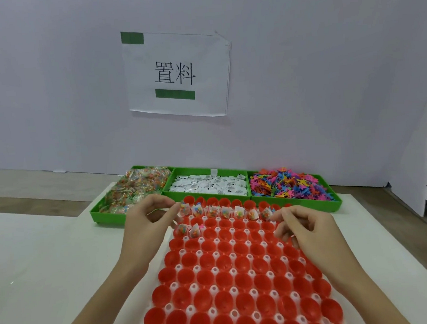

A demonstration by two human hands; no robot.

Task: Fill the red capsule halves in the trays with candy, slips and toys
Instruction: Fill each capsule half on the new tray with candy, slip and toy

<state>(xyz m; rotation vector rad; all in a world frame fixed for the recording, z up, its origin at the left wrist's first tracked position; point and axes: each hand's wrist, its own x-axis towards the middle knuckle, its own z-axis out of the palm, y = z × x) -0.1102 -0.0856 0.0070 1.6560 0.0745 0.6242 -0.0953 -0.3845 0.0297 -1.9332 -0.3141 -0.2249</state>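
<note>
A white tray (216, 270) holds many red capsule halves (225, 278) in rows. Several halves in the far rows hold clear candy packets (226, 211); two more packets (189, 230) sit at the left of the row nearer me. My left hand (148, 222) hovers at the tray's far left corner, its fingertips pinching a candy packet (183, 210). My right hand (302, 225) hovers over the far right of the tray with fingers curled, fingertips next to a packet (266, 213); whether it holds anything I cannot tell.
Three green bins stand behind the tray: candy packets (133, 190) on the left, white slips (209, 186) in the middle, coloured plastic toys (287, 184) on the right. A white wall with a paper sign (176, 73) rises behind them.
</note>
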